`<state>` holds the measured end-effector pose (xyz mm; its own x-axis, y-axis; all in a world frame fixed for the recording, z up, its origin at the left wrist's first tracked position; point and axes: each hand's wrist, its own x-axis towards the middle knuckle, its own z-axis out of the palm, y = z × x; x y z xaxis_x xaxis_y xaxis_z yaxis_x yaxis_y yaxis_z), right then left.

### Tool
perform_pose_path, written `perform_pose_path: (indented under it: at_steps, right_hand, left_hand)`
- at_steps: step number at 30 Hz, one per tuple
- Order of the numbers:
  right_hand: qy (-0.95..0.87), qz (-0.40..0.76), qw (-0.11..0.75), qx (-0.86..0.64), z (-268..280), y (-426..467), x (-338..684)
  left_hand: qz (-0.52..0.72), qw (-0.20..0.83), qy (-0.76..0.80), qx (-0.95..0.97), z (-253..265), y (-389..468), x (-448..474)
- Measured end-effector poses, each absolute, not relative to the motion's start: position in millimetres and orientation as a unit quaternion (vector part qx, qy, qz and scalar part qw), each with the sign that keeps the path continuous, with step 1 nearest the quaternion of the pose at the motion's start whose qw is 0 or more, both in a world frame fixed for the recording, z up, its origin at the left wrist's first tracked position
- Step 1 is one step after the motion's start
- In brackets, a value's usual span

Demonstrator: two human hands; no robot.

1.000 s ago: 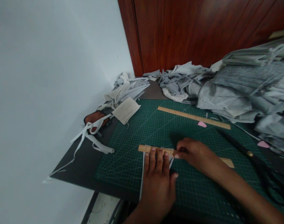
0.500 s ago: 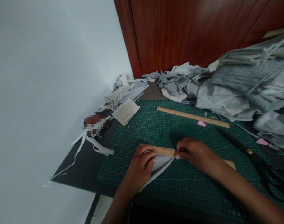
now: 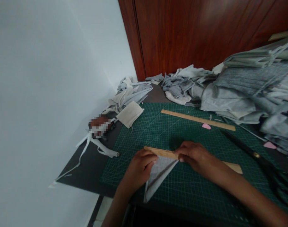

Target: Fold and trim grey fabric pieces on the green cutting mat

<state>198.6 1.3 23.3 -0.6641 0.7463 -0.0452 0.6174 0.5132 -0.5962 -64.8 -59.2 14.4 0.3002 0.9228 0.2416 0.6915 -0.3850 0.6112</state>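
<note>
The fingers [image 3: 147,155] of the left hand [image 3: 139,167] are bent and lie close together, and with the thumb they pinch the grey cloth [image 3: 161,168] at the left part of a wooden ruler [image 3: 166,153]; whether they squeeze the ruler also, I cannot tell. The fingers of the right hand [image 3: 197,155] are curled, and their tips pinch the cloth at its upper right corner, against the lower edge of the ruler. The cloth is between the two hands, under the ruler along its upper edge, and it hangs down toward the person in a narrowing, folded shape. A wooden end [image 3: 234,167] is visible beyond the right wrist. Below everything is a green cutting mat [image 3: 196,192] with a fine grid. Farther on the mat, a second ruler [image 3: 198,119] lies slanted, with a pink scrap [image 3: 206,126] just beside it. Large black scissors [image 3: 256,155] lie on the right, near another pink scrap [image 3: 270,145]. To the left are a pale cloth square [image 3: 130,114], white strips [image 3: 108,151] and a brown object [image 3: 100,122], which is blurred. Heaps of grey fabric [image 3: 245,90] lie at the back, before a reddish wooden panel [image 3: 193,34].
</note>
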Motion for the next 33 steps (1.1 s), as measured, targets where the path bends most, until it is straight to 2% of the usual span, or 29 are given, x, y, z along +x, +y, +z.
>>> perform_pose_path:
  at_steps: [4, 10, 19, 33]
  right_hand:
    - [-0.864, 0.280, 0.103, -0.406, 22.4, -0.2, 198.2]
    - [-0.862, 0.253, 0.105, -0.426, 23.0, -6.1, 195.0]
    - [-0.842, 0.114, 0.107, -0.517, 12.3, -25.2, 170.2]
    - [-0.815, 0.178, 0.154, -0.529, 9.5, -21.5, 177.2]
  left_hand:
    - [0.262, 0.156, 0.564, 0.767, 14.8, -59.3, -64.2]
    - [0.256, 0.161, 0.584, 0.753, 18.0, -58.1, -66.2]
    - [0.225, 0.079, 0.599, 0.765, 3.9, -58.7, -66.6]
    - [0.239, 0.046, 0.591, 0.769, 0.0, -57.5, -67.2]
